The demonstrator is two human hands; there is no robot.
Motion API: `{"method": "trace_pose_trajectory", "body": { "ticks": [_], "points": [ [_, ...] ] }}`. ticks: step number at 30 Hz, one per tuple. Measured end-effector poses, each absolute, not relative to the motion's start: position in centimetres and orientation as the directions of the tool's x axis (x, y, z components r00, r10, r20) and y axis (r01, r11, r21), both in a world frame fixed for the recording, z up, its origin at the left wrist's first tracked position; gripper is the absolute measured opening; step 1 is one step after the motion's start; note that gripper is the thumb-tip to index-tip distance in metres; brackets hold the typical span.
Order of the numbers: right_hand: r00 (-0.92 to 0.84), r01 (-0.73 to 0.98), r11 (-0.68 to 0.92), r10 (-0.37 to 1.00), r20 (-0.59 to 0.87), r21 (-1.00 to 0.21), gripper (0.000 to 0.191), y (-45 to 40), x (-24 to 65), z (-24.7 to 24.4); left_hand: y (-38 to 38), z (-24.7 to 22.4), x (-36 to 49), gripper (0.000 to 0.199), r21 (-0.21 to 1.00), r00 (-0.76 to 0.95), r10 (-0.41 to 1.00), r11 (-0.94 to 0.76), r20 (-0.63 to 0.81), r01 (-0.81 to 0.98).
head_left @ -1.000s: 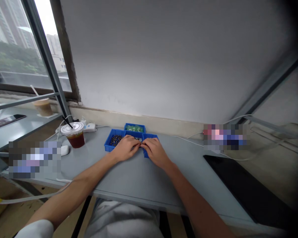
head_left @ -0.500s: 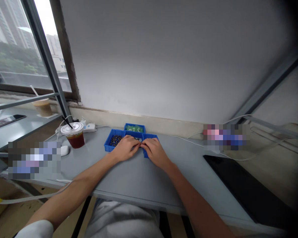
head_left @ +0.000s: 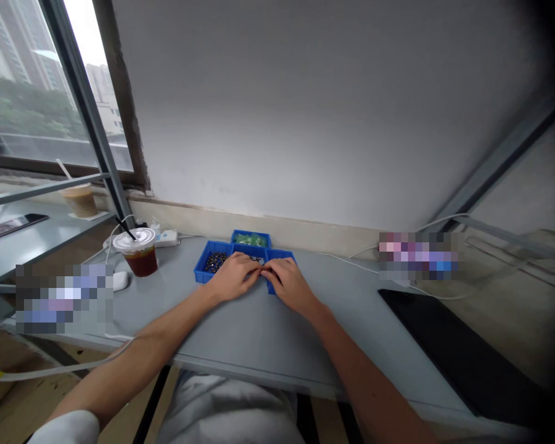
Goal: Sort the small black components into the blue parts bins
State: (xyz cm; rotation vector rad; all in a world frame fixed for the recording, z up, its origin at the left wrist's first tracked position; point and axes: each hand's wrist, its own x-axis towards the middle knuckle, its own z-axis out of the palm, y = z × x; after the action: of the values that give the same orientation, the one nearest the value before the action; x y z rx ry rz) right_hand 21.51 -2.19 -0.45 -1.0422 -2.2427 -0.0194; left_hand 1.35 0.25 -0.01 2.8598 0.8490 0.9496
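Note:
My left hand [head_left: 235, 276] and my right hand [head_left: 287, 280] meet fingertip to fingertip over the front of the blue bins. Both are closed in a pinch; whatever is between the fingers is too small to make out. Left of my left hand, a blue bin [head_left: 198, 275] holds many small dark, shiny metal parts [head_left: 215, 262]. Beneath and behind my right hand sits another blue bin [head_left: 287, 253], its contents mostly covered by the hand. At the back, a smaller blue bin [head_left: 234, 239] contains green pieces [head_left: 251, 240].
A lidded cup of dark red drink [head_left: 141, 256] stands left, near a white case [head_left: 120, 281] and a power strip [head_left: 168, 238]. A black flat panel [head_left: 453, 351] lies at right. Cables [head_left: 351, 261] run along the wall. A white cable [head_left: 50, 371] crosses near my left forearm.
Almost nothing differs. My fingertips have shifted very slightly while staying pinched together over the bins.

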Motion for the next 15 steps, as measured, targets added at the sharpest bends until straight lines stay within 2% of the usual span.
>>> {"method": "trace_pose_trajectory", "body": {
  "ticks": [6, 15],
  "points": [
    [-0.448, 0.683, 0.682, 0.674, 0.588, -0.261, 0.006, -2.24, 21.56, -0.48, 0.16, 0.14, 1.34, 0.022, 0.173, 0.672, 0.512, -0.845, 0.535, 0.506],
    [-0.488, 0.695, 0.688, 0.664, 0.567, -0.208, 0.025, -2.11, 21.45, -0.34, 0.17, -0.07, 1.41, 0.024, 0.185, 0.673, 0.518, -0.843, 0.528, 0.504]
  ]
}}
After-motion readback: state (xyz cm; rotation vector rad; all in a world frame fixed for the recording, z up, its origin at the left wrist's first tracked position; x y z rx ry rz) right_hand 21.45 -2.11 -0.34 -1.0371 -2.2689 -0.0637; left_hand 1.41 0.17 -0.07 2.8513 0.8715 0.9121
